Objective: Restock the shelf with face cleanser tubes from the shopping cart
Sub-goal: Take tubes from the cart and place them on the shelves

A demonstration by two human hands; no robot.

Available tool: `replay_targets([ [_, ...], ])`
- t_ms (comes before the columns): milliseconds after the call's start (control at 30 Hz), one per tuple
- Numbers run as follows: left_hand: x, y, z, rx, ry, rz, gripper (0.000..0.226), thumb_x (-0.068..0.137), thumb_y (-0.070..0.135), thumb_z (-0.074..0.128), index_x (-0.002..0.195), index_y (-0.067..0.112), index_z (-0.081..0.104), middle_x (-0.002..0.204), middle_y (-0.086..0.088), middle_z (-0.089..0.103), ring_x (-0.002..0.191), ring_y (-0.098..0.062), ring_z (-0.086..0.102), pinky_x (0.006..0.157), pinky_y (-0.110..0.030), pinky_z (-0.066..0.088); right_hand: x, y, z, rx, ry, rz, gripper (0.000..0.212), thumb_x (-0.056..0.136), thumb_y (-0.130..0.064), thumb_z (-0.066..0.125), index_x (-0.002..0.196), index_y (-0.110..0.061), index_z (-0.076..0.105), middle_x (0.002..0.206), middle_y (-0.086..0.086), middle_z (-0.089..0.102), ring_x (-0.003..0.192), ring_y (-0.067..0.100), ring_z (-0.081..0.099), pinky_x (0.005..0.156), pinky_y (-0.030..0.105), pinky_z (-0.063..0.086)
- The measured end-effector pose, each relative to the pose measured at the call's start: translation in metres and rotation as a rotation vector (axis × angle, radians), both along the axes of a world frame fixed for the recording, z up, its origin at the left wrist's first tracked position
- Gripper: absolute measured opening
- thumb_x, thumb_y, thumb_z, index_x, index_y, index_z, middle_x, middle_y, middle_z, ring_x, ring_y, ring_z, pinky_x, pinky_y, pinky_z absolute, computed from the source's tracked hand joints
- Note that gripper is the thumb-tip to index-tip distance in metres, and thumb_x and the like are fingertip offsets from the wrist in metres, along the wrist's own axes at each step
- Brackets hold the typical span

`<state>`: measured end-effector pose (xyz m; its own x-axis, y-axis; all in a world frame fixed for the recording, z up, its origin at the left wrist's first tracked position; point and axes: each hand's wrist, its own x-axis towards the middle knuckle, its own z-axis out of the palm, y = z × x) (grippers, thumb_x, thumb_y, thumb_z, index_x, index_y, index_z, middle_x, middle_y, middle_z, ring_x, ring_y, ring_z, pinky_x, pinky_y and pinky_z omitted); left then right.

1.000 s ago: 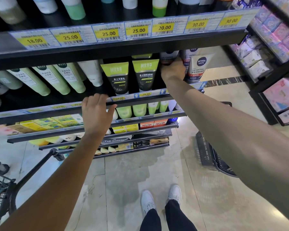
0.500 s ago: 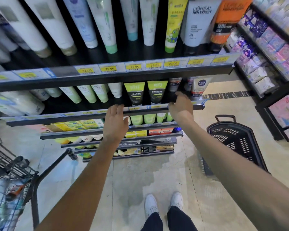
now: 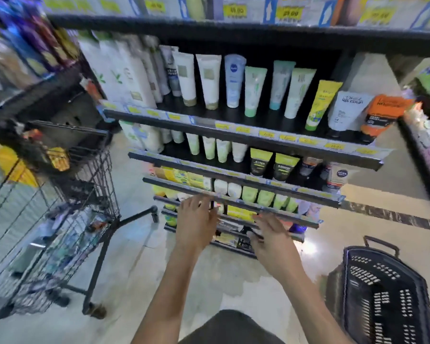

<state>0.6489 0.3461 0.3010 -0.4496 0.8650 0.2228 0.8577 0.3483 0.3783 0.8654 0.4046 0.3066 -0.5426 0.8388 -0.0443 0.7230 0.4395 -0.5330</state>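
Smooth plastic tubes (image 3: 233,80) stand cap-down, long axes upright, on the black shelf (image 3: 233,135) beside the wire cart (image 3: 60,219); both hands, left (image 3: 196,224) and right (image 3: 273,244), spread empty.

Two bare forearms in view, ours, no sleeves reaching either wrist. Left hand (image 3: 196,227) bare: we see no glove, ring, watch or band on it. Right hand (image 3: 274,247) likewise bare, wrist uncovered. Fingers (image 3: 266,220) of the right hand blurred; nails and finer detail we cannot make out. Low in the frame, between the forearms, a rounded patch of dark, near-black clothing (image 3: 230,327), plain, with no print or seam that we can read. Whether it is trouser or shirt fabric we cannot tell from here.
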Motion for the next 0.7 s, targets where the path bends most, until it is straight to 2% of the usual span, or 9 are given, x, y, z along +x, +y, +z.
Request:
replay_targets([
  [100, 0.007, -0.037, 0.007, 0.0, -0.01, 0.083, 0.045, 0.095, 0.041, 0.045, 0.119, 0.012, 0.07, 0.111, -0.013, 0.069, 0.103, -0.039, 0.062, 0.09, -0.051, 0.052, -0.018, -0.021, 0.019, 0.018, -0.033, 0.148, 0.053, 0.106, -0.04, 0.049, 0.157, -0.028, 0.041, 0.165, -0.001, 0.034, 0.154, 0.023, 0.029, 0.122, 0.039, 0.033],
  [233, 0.016, -0.101, 0.006, -0.007, 0.059, 0.185, 0.033, 0.089, 0.034, 0.06, 0.116, 0.016, 0.068, 0.108, -0.008, 0.067, 0.098, -0.035, 0.062, 0.084, -0.045, 0.052, -0.041, -0.051, 0.027, 0.007, -0.027, 0.301, 0.052, 0.107, -0.042, 0.046, 0.157, -0.031, 0.039, 0.165, -0.002, 0.034, 0.151, 0.024, 0.033, 0.118, 0.039, 0.034],
  [400, 0.007, -0.18, -0.005, -0.083, 0.039, 0.355, 0.045, 0.096, 0.044, 0.044, 0.121, 0.016, 0.068, 0.111, -0.007, 0.067, 0.1, -0.036, 0.063, 0.088, -0.047, 0.053, -0.073, -0.084, 0.019, -0.027, -0.076, 0.454, 0.054, 0.107, -0.044, 0.045, 0.159, -0.033, 0.034, 0.168, -0.004, 0.029, 0.15, 0.026, 0.034, 0.118, 0.049, 0.036],
  [533, -0.006, -0.235, -0.008, -0.095, 0.023, 0.504, 0.046, 0.097, 0.045, 0.043, 0.122, 0.015, 0.067, 0.111, -0.01, 0.068, 0.1, -0.038, 0.064, 0.087, -0.049, 0.054, -0.105, -0.111, 0.012, -0.026, 0.046, 0.573, 0.049, 0.102, -0.035, 0.054, 0.15, -0.022, 0.052, 0.157, 0.004, 0.046, 0.146, 0.028, 0.039, 0.12, 0.041, 0.031],
  [600, -0.013, -0.259, -0.008, -0.092, -0.006, 0.578, 0.048, 0.097, 0.046, 0.042, 0.123, 0.015, 0.067, 0.113, -0.009, 0.068, 0.101, -0.037, 0.064, 0.087, -0.05, 0.055, -0.125, -0.122, 0.006, -0.029, 0.039, 0.61, 0.046, 0.103, -0.034, 0.057, 0.147, -0.021, 0.055, 0.156, 0.002, 0.048, 0.148, 0.025, 0.037, 0.121, 0.038, 0.025],
  [700, -0.03, -0.293, -0.012, -0.09, -0.047, 0.7, 0.046, 0.097, 0.047, 0.043, 0.126, 0.019, 0.065, 0.116, -0.006, 0.067, 0.106, -0.035, 0.063, 0.09, -0.049, 0.053, -0.157, -0.138, 0.001, -0.027, 0.052, 0.679, 0.048, 0.103, -0.039, 0.056, 0.149, -0.025, 0.054, 0.157, 0.0, 0.047, 0.15, 0.023, 0.035, 0.121, 0.045, 0.034],
])
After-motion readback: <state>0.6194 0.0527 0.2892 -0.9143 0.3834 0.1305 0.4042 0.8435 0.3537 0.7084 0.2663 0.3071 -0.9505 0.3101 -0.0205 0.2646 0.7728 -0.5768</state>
